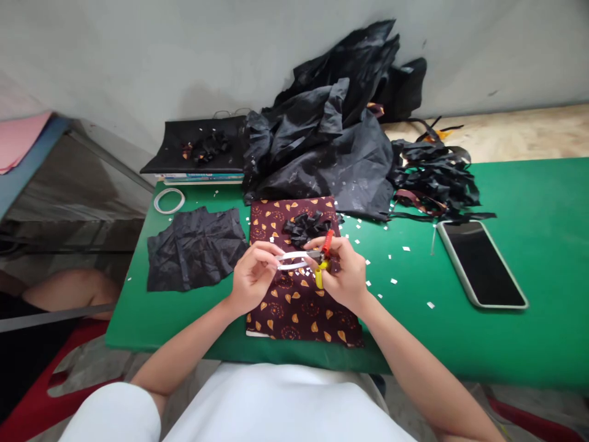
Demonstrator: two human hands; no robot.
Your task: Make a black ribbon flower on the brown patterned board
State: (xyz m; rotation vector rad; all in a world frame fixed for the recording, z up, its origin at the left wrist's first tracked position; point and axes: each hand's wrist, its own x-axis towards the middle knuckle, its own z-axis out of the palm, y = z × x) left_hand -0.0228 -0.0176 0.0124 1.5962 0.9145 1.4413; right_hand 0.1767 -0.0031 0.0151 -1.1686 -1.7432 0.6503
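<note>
My left hand [254,276] is closed, its fingertips pinching one end of a thin white band [292,266] that forms a narrow loop. In my right hand [343,270] is a small hand tool with a grey metal head and red and yellow handles [327,245]; I cannot make out its exact kind. Its head meets the loop's right end, near my right fingertips. Below both hands lies a dark maroon cloth with orange leaf prints [294,307]. A bunch of black fabric loops [307,227] rests on the cloth's far part.
Crumpled black cloth [322,159] is heaped against the wall, with black strips [435,178] to its right. A flat black piece [196,248] and a white ring [169,201] lie left. A phone [483,264] lies right. Small white scraps [394,281] are scattered about. Someone's leg [69,291] shows at far left.
</note>
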